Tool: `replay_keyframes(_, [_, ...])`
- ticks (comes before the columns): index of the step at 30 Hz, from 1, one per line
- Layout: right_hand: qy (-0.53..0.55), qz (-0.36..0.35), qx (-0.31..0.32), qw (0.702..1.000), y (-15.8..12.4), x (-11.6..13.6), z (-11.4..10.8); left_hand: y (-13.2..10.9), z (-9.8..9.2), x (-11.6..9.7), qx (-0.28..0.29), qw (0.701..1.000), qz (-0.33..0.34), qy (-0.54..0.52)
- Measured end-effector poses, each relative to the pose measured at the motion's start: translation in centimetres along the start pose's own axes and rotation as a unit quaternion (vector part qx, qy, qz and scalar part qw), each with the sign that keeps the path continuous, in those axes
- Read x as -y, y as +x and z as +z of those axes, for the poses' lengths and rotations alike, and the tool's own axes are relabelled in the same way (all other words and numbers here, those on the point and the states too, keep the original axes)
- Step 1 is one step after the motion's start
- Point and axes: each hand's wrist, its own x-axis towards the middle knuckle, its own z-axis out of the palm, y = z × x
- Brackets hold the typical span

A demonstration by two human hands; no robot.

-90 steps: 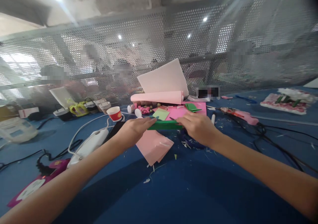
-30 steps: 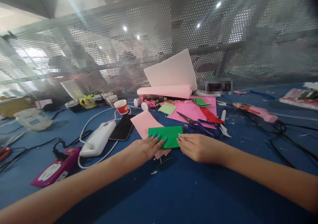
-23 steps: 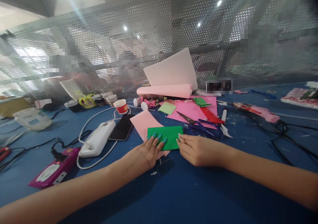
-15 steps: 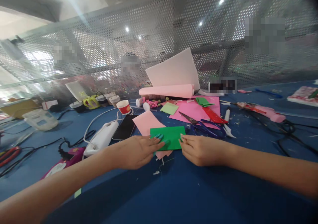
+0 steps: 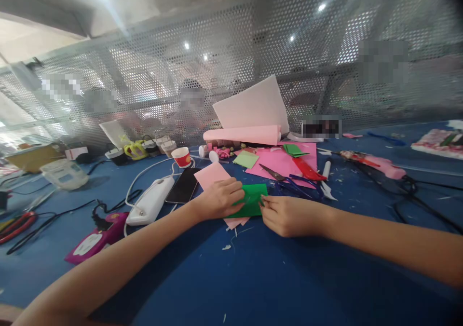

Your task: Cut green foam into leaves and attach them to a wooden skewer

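A green sheet of paper [image 5: 253, 201] lies in front of me on top of pink paper pieces [image 5: 212, 173]. My left hand [image 5: 220, 199] is curled over its left end, fingers bent and closed on the edge; the thumb side is partly hidden. At the opposite end, my right hand [image 5: 284, 215] pinches the right edge between thumb and fingers. Just beyond the right hand lie blue-handled scissors [image 5: 296, 187], blades pointing left. Behind the green sheet sit a light-green paper square [image 5: 246, 159] and a large pink sheet [image 5: 267, 164].
Left of the hands are a black phone [image 5: 183, 186], a white power strip [image 5: 152, 200], a magenta device [image 5: 96, 239] and a paper cup [image 5: 181, 157]. On the right lies a pink glue gun [image 5: 383, 166] with cables. A perforated metal screen [image 5: 231, 70] stands behind the table.
My left hand has gone from lying flat on the green sheet to curling its fingers at the left end, slightly higher. My right hand keeps its pinch.
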Motion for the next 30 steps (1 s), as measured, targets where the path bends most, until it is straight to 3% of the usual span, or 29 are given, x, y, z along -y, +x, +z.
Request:
replay_keyframes(3, [-0.001,0.0,-0.005,1.0,0.0,0.0,-0.1,0.0,0.7,-0.4,0.003,0.998,-0.057,-0.025])
replay_keyframes(5, [-0.003,-0.002,-0.007,1.0,0.1,0.0,-0.2,-0.3,1.0,-0.4,0.01,0.997,-0.062,-0.049])
replay_keyframes(12, [-0.019,-0.009,-0.005,1.0,0.0,0.2,-0.3,-0.2,1.5,0.7,0.164,0.974,-0.004,-0.154])
replay_keyframes(16, [0.112,0.034,0.008,0.993,-1.7,0.3,-0.5,0.0,1.5,0.8,0.162,0.971,-0.006,-0.174])
replay_keyframes(18, [0.267,0.127,0.007,0.955,-2.9,0.0,-0.9,0.0,1.4,0.8,0.162,0.97,-0.008,-0.18])
replay_keyframes(20, [0.395,0.247,0.012,0.885,-3.7,-0.5,-1.4,0.1,1.3,0.7,0.168,0.969,-0.012,-0.184])
replay_keyframes(22, [0.48,0.347,0.002,0.806,-3.7,-1.1,-1.7,0.1,1.3,0.7,0.171,0.967,-0.011,-0.187])
replay_keyframes(24, [0.507,0.419,-0.023,0.752,-2.9,-1.6,-1.7,0.2,1.3,0.7,0.167,0.967,-0.009,-0.191])
replay_keyframes(25, [0.5,0.448,-0.039,0.74,-2.3,-1.6,-1.6,0.2,1.3,0.8,0.164,0.967,-0.009,-0.193])
replay_keyframes(27, [0.453,0.49,-0.053,0.743,-1.1,-1.2,-1.0,0.1,1.5,0.8,0.159,0.968,-0.01,-0.194])
replay_keyframes(30, [0.44,0.463,-0.045,0.768,0.2,0.4,-0.1,-0.1,1.6,0.9,0.157,0.969,-0.01,-0.192])
